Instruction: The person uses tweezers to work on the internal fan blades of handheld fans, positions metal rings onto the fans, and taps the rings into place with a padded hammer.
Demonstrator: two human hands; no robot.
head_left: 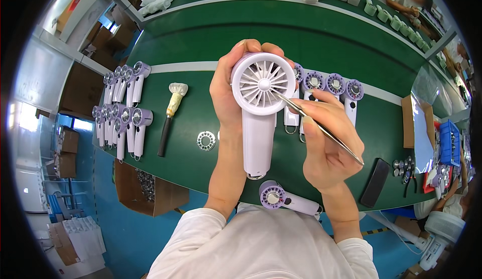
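Note:
My left hand (226, 85) is wrapped round the head of a pale lilac handheld fan (257, 141), its slatted round grille facing me and its handle pointing down. In my right hand (329, 143) is a pair of metal tweezers (326, 133), pinched between thumb and fingers. The tweezers' tip touches or nearly touches the grille just right of its hub. Another lilac fan (273, 197) lies on its side near the table's front edge. Behind my right hand stands a row of similar fans (335, 84), partly covered by it. A white slotted ring (206, 141) lies left of the held fan.
On the green table (196, 105), several fans (133, 116) stand grouped at left beside a mallet with a wrapped head (173, 103). A black phone (375, 182), small metal parts and pliers lie at right. An open carton (145, 188) sits below the left edge. Other people work at far right.

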